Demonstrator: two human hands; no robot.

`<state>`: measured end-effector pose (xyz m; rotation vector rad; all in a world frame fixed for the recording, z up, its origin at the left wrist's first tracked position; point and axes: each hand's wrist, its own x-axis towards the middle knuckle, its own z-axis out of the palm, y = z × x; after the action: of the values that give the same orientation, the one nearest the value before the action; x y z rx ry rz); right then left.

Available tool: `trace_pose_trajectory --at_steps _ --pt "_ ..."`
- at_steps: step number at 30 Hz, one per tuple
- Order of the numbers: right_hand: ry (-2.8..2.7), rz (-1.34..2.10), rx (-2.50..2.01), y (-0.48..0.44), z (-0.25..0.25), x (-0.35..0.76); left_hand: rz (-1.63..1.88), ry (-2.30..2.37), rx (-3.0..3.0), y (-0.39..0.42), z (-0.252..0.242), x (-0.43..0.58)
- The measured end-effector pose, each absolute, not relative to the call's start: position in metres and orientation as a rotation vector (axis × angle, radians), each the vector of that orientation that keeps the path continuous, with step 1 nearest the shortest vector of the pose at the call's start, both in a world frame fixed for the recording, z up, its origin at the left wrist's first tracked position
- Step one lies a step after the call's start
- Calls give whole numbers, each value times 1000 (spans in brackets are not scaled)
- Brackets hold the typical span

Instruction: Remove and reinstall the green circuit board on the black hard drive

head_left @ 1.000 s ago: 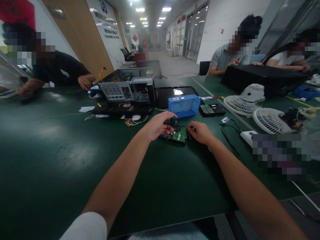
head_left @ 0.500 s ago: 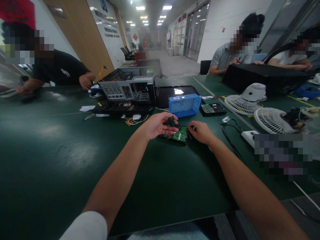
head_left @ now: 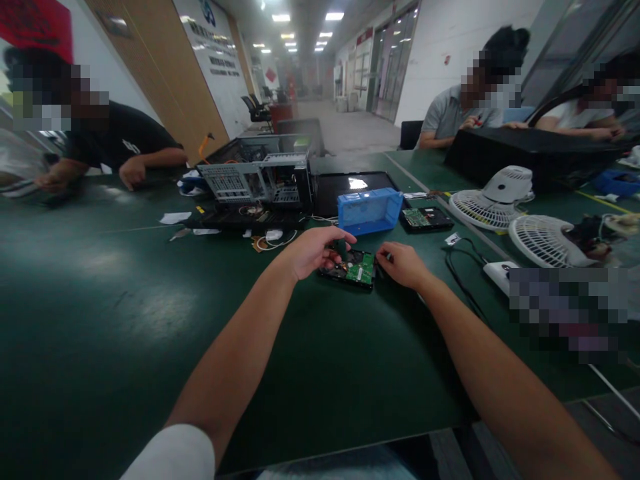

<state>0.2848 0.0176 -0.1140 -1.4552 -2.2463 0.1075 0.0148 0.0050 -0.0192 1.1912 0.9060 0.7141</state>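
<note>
The left hand (head_left: 320, 255) is gripping a dark tool (head_left: 343, 249) over the hard drive (head_left: 361, 273), lying lengthwise left-to-right; the right hand (head_left: 401, 265) is resting beside its right end, pinch unclear.

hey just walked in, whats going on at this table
A person's left hand holds a dark-handled tool over a drive with a green circuit board, lying on the green table. The right hand is at the drive's right edge; whether it grips is unclear. Just beyond sit a blue bin and a second drive.
</note>
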Motion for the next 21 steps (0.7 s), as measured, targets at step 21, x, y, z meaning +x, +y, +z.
trace_pose_trajectory --at_steps 21 --pt "-2252 114 -1459 19 -114 284 831 924 1324 -4 -17 27"
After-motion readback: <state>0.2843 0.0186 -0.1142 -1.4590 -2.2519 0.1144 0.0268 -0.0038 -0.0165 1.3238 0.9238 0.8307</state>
